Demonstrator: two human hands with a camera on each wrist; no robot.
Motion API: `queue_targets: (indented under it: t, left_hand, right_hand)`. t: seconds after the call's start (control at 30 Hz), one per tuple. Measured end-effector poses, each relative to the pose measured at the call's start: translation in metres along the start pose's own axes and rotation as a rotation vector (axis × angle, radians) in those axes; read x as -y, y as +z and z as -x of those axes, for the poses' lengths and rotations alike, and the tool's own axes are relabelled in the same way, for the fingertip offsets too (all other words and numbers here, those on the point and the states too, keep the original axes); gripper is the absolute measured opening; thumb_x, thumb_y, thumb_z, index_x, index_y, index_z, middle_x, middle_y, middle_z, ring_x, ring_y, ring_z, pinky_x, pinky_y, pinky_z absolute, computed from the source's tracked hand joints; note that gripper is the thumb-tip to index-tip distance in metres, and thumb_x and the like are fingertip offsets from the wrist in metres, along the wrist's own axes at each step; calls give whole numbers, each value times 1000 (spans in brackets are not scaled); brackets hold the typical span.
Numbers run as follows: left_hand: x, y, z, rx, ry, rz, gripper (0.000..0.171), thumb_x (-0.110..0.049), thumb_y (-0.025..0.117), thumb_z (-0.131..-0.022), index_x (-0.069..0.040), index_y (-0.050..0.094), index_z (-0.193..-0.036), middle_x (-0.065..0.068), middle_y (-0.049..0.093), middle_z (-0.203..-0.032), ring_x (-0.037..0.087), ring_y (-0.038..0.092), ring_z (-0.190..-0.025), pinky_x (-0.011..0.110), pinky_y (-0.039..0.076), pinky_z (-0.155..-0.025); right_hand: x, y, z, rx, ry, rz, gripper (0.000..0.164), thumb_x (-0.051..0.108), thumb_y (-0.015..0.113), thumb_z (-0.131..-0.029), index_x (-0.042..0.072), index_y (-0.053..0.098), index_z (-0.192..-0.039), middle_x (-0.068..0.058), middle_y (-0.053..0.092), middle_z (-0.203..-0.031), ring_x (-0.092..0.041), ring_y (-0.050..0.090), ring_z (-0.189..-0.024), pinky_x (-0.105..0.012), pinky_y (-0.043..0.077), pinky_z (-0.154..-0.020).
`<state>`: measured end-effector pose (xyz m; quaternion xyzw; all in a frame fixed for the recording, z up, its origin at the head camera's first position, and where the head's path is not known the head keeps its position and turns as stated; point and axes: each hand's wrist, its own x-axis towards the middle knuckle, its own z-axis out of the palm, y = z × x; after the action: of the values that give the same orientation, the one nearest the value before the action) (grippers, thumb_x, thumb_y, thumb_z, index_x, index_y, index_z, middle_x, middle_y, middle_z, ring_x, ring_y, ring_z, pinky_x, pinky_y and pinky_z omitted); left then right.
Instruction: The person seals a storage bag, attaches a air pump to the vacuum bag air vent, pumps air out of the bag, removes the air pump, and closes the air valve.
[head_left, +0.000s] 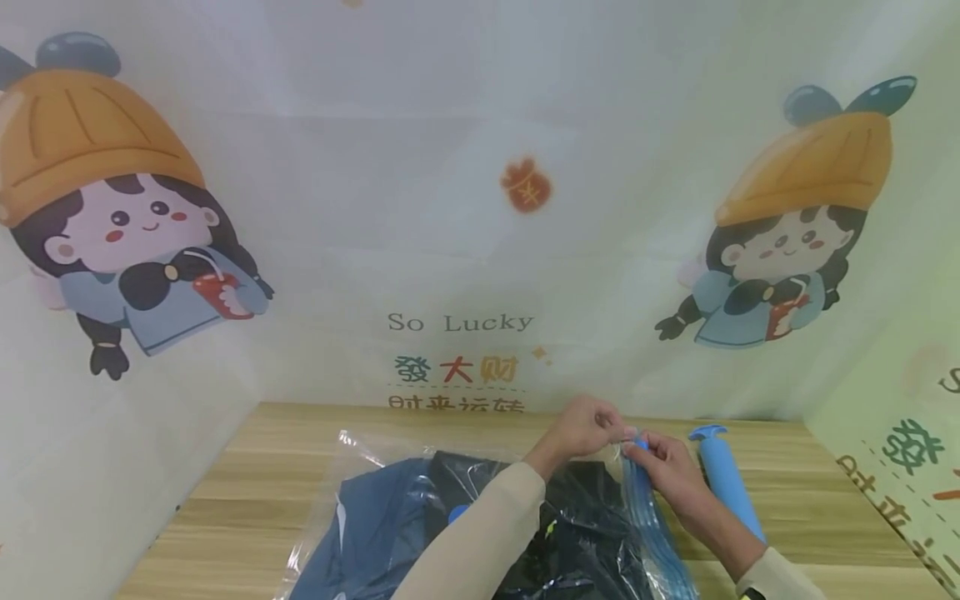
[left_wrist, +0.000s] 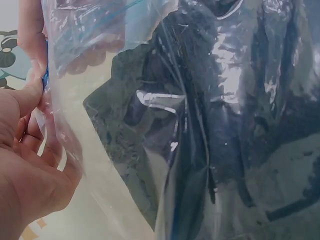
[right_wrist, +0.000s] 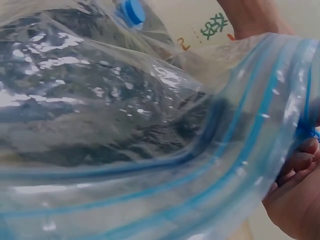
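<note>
A clear vacuum storage bag (head_left: 360, 450) lies on the table with folded dark clothes (head_left: 585, 533) and a blue garment (head_left: 386, 508) inside. Blue-striped zip seals (right_wrist: 260, 117) run along its right edge. At the far right corner, my left hand (head_left: 588, 427) pinches the end of the zip edge. Right beside it, my right hand (head_left: 671, 471) grips a small blue zip slider (head_left: 641, 443) between thumb and fingers. The right wrist view shows part of the slider (right_wrist: 306, 130) by my fingertips. A round blue valve cap (right_wrist: 133, 12) sits on the bag, partly behind my left sleeve in the head view.
A blue hand pump (head_left: 727, 479) with a T-shaped handle lies on the wooden table (head_left: 225, 492), just right of my right forearm. Behind the table hangs a pale printed cloth (head_left: 450, 208) with cartoon figures, and it continues along both sides.
</note>
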<state>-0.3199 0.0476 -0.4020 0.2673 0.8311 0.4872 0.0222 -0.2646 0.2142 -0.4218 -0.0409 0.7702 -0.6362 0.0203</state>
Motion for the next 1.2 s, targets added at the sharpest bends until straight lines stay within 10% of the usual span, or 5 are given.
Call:
queue_targets:
  t: [0.27, 0.6, 1.2]
  left_hand:
    - [0, 2, -1, -41, -51, -6, 23, -19, 76, -95, -9, 73, -74, -9, 64, -76, 6, 58, -72, 24, 49, -65]
    - [0, 3, 0, -116, 36, -65, 24, -16, 76, -93, -6, 73, -72, -7, 64, -67, 5, 57, -64, 20, 48, -60]
    - [-10, 7, 15, -61, -24, -93, 22, -24, 77, -94, -12, 68, -78, -8, 62, -75, 5, 58, -70, 22, 47, -60]
  right_hand:
    - [-1, 6, 5, -54, 32, 23, 21, 11, 62, -97, 6, 54, -78, 2, 45, -63, -12, 43, -56, -25, 40, -51]
    - [-4, 5, 12, -60, 37, 26, 20, 9, 62, -96, 5, 55, -78, 1, 46, -65, -12, 44, -56, -25, 40, -51]
    - [-5, 1, 16, -12, 56, 47, 27, 12, 60, -100, 8, 49, -76, 2, 39, -61, -11, 37, -53, -25, 36, -50]
